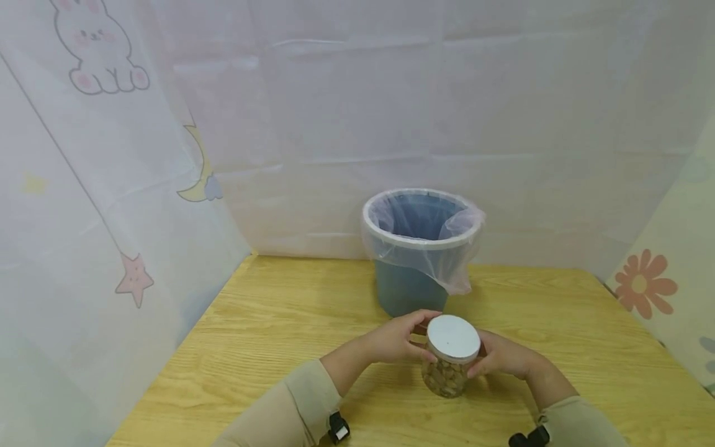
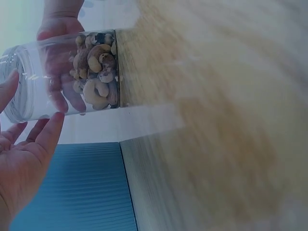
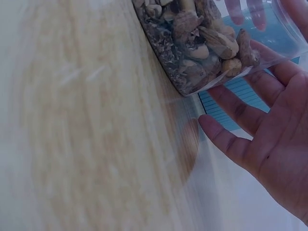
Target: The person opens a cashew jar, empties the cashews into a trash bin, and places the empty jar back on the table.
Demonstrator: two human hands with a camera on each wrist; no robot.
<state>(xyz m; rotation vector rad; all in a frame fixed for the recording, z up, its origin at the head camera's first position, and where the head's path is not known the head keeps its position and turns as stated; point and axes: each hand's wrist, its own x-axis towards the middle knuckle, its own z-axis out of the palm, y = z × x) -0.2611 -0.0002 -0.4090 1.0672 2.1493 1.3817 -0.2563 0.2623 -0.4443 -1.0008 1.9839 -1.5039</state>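
Note:
A clear jar (image 1: 446, 372) with a white lid (image 1: 454, 337) stands on the wooden table between the two hands, partly filled with nuts (image 2: 96, 72), curved cashews among them. On its left side, my left hand (image 1: 395, 338) holds the jar near the lid, thumb in front and fingers reaching behind. My right hand (image 1: 503, 355) holds the opposite side, its thumb low at the front. The right wrist view shows the right hand (image 3: 284, 125) with fingers spread along the jar (image 3: 211, 45), the lowest finger apart from it. Fine dark bits lie at the jar's base.
Behind the jar stands a blue bin (image 1: 408, 288) with a white rim (image 1: 424, 244) and a thin pinkish bag (image 1: 447, 267) draped over it. The wooden table (image 1: 268, 323) meets printed fabric walls (image 1: 313, 124) at the back and sides.

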